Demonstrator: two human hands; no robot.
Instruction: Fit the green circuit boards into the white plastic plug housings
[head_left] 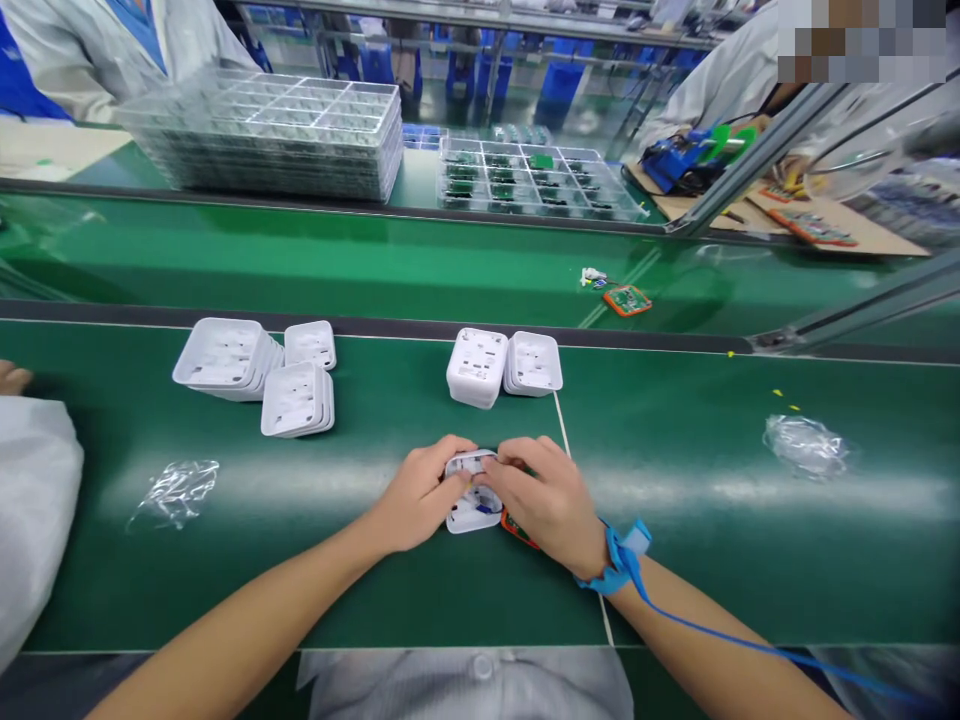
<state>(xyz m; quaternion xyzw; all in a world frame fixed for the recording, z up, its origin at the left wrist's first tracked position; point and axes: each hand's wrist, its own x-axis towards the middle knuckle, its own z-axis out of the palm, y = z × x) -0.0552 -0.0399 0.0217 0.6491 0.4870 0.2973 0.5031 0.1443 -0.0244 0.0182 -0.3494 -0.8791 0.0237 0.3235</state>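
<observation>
A white plastic housing (471, 518) lies on the green bench in front of me, its inner side up, with dark and blue wiring inside. My left hand (426, 497) grips its left side, thumb reaching over the inside. My right hand (551, 502) has its fingers closed together over the upper right part; whatever is between those fingertips is hidden. Beneath the right hand an orange-edged circuit board (519, 530) shows in part, beside the housing. A blue wrist strap (615, 562) with a cord circles my right wrist.
White housings stand in stacks at the back left (223, 352) and back centre (477, 362). Crumpled clear plastic bags lie left (178, 492) and right (806, 446). Past the ledge are another orange-edged board (628, 300) and clear trays (322, 110). A co-worker's sleeve (34, 510) is at left.
</observation>
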